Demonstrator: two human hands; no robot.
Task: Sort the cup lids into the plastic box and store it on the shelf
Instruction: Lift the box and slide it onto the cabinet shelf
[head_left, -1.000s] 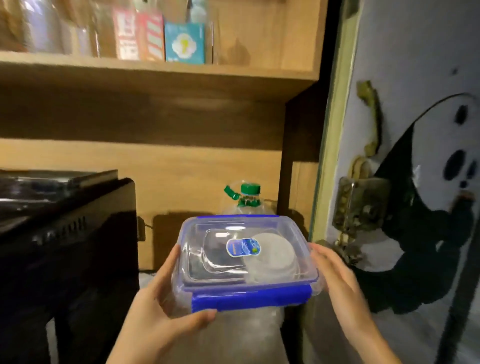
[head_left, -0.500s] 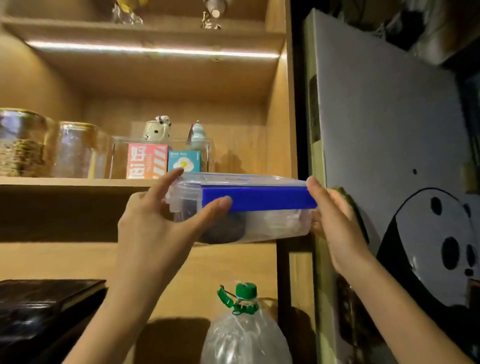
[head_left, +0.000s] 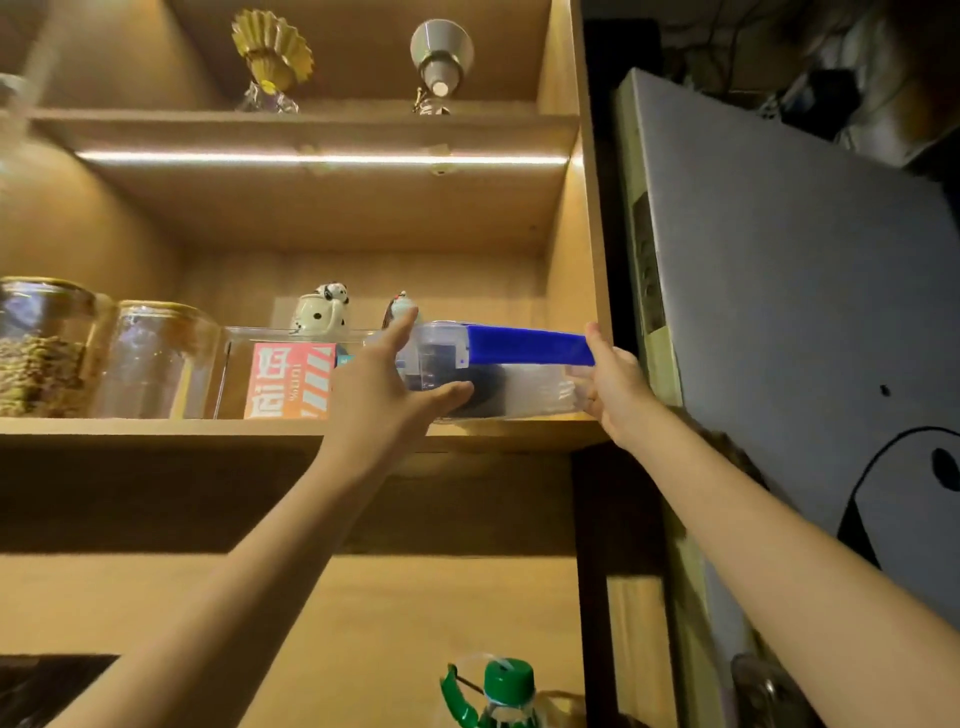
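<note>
The clear plastic box (head_left: 519, 384) with a blue clip lid rests on the right end of the lit wooden shelf (head_left: 156, 428), close to the shelf's right wall. Dark and pale shapes show through its wall; the cup lids cannot be made out one by one. My left hand (head_left: 384, 387) grips the box's left end, thumb under the front and fingers up its side. My right hand (head_left: 613, 384) holds the right end by the blue clip.
On the same shelf, left of the box, stand a red-and-white carton (head_left: 288, 379) inside a clear bin and two glass jars (head_left: 156, 358). A small panda-pattern teapot (head_left: 322, 312) sits behind. A door with a panda picture (head_left: 805, 322) stands to the right. A green-capped bottle (head_left: 506, 691) is below.
Both hands have lifted the box from waist height, over the bottle, up to the shelf. It now sits on the shelf board beside the carton, and my view has tilted upward.
</note>
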